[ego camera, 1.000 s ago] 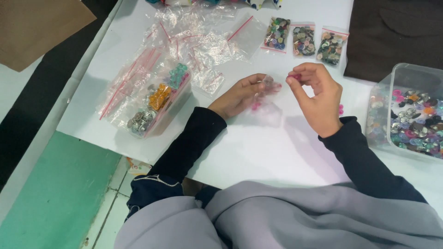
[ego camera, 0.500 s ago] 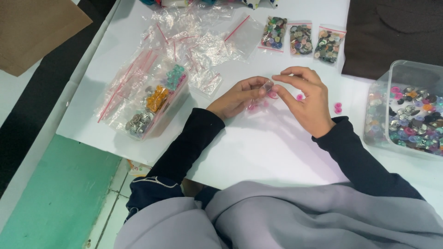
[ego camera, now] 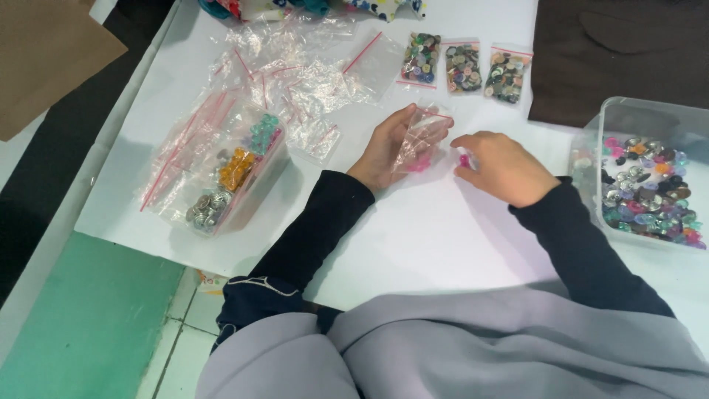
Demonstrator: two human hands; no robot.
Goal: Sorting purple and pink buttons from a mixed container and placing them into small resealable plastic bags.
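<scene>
The left hand (ego camera: 388, 148) holds a small clear zip bag (ego camera: 421, 140) upright over the white surface (ego camera: 443, 236), fingers curled around its side and the thumb against its face. The bag is transparent, with a red seal strip along its top edge, and a few pink buttons (ego camera: 418, 164) sit at its bottom. The right hand (ego camera: 502, 166) rests just beside it on the surface, fingers bent and pinched on a pink button (ego camera: 464, 159) at its fingertips.

To the right stands a clear plastic tub (ego camera: 628, 118) holding a heap of mixed buttons in pink, green, silver and dark shades. At the far edge of the surface lie three filled zip bags (ego camera: 463, 69) side by side, each packed with dark and multicoloured buttons. To the left lies a loose pile of empty zip bags (ego camera: 295, 74) with red strips. Nearer the left edge, a clear tray (ego camera: 236, 177) wrapped in plastic holds separate clusters of teal, orange and silver buttons.
</scene>
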